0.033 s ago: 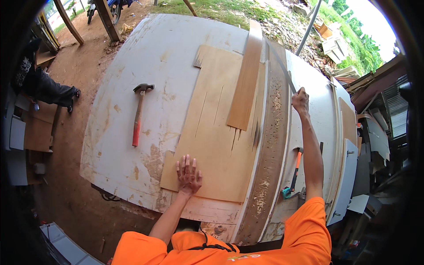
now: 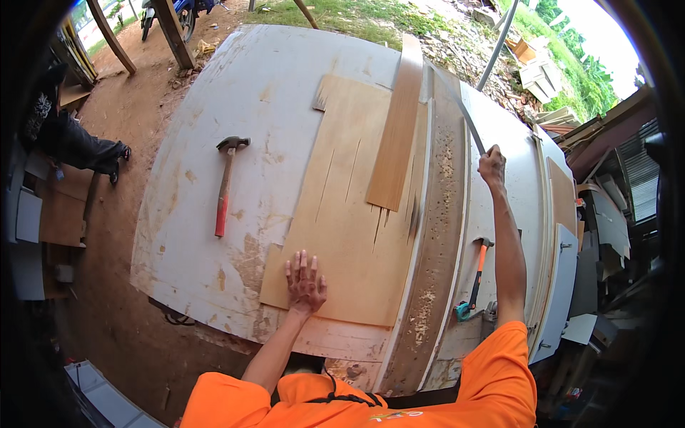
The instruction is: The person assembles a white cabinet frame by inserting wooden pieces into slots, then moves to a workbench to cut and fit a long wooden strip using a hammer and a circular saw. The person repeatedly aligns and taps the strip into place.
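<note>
My left hand [image 2: 307,285] lies flat, fingers spread, on the near end of a thin tan plywood sheet [image 2: 335,250] that has several dark splits. Over the sheet's far right part lies a long brown wood-grain strip [image 2: 394,143]. On the right, my right hand [image 2: 491,164] is closed round the near end of a long, thin grey metal strip [image 2: 462,107]. The metal strip slants away to the far left, over a brown board [image 2: 439,214] with pitted patches. Its exact kind is unclear.
A claw hammer [image 2: 225,185] with a red grip lies left of the plywood on the stained white tabletop [image 2: 185,214]. To the right lie an orange-and-black hammer [image 2: 480,267] and a teal tape measure [image 2: 464,312]. Another person [image 2: 78,143] stands at far left.
My right hand has shifted slightly to the right, and the metal strip has moved with it. My left hand keeps its place on the plywood.
</note>
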`<state>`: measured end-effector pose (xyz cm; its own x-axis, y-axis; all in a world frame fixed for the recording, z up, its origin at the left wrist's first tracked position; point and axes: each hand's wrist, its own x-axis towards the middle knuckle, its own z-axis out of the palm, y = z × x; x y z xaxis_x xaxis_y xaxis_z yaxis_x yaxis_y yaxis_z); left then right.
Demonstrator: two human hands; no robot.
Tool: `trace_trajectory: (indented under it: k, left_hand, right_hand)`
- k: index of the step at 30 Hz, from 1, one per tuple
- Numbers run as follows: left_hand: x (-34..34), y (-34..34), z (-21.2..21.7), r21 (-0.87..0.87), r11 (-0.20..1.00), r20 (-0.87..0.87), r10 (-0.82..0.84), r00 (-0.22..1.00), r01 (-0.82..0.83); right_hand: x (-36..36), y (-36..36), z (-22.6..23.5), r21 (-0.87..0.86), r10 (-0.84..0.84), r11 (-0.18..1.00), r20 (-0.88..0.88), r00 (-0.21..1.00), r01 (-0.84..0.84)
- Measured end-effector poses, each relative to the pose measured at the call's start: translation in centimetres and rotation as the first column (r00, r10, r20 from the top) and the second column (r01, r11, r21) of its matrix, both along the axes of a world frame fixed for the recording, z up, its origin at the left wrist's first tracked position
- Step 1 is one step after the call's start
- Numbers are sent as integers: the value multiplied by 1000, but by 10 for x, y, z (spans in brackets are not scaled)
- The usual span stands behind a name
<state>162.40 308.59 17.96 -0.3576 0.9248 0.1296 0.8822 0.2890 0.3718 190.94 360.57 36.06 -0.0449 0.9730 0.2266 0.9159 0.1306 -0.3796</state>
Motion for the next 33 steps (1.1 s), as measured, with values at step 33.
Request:
trace_trajectory:
  k: [33]
  left_hand:
    - [58,330,58,-413,857,220,423,879,-309]
  right_hand:
    - [176,-332,-103,186,-223,953,-106,969,240]
